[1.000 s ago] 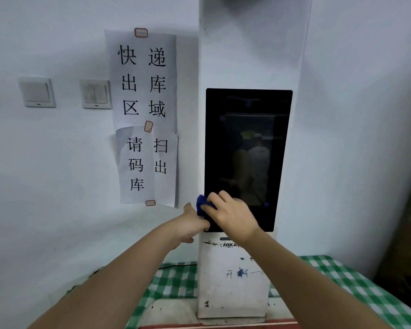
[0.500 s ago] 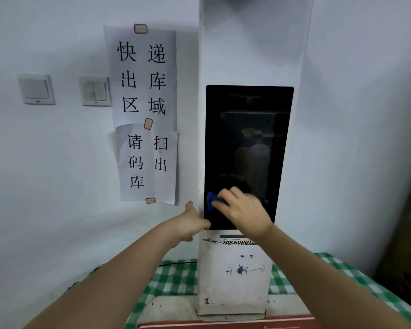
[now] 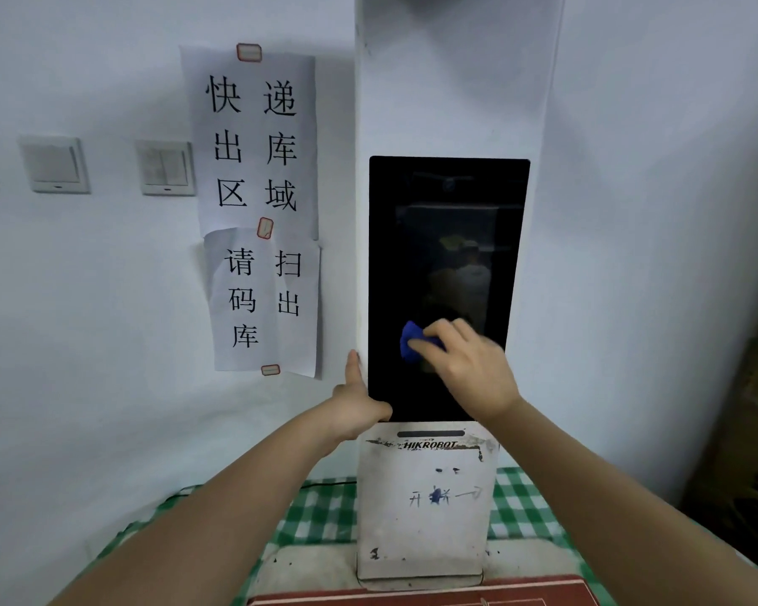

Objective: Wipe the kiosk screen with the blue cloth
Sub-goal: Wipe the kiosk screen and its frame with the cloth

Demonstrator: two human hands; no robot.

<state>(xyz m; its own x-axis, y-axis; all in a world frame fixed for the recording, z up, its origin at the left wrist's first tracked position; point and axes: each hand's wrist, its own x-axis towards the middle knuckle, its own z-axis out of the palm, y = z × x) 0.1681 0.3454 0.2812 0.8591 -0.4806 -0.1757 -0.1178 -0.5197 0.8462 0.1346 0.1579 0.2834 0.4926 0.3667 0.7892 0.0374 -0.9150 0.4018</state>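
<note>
Two hands up at the kiosk (image 3: pixel 451 80), both arms bare. My right hand (image 3: pixel 471 369) presses the blue cloth (image 3: pixel 412 341) flat against the lower part of the screen (image 3: pixel 447 238), fingers (image 3: pixel 445 332) spread over it and pinning it to the glass; only the cloth's left end shows past the fingertips. The hand looks slightly blurred. My left hand (image 3: pixel 359 402) braces the kiosk at the screen's lower left corner: thumb pointing up along the left edge of the white column, the other fingers wrapped against the bottom corner of the black panel. It holds nothing loose.

Screen is dark, tall and narrow, with a faint reflection in it. Below it, a dark slot and a HIKROBOT label (image 3: pixel 429 444), scuffed, then blue handwriting on the white base.

Kiosk stands on a green checked tablecloth (image 3: pixel 320 518). A dark cable runs on the cloth to the left of the base.

On the wall to the left: two paper signs (image 3: pixel 259 212) with large Chinese characters, fixed with red-edged tape, the upper sheet overlapping the lower. Further left, two wall switches (image 3: pixel 110 166).
</note>
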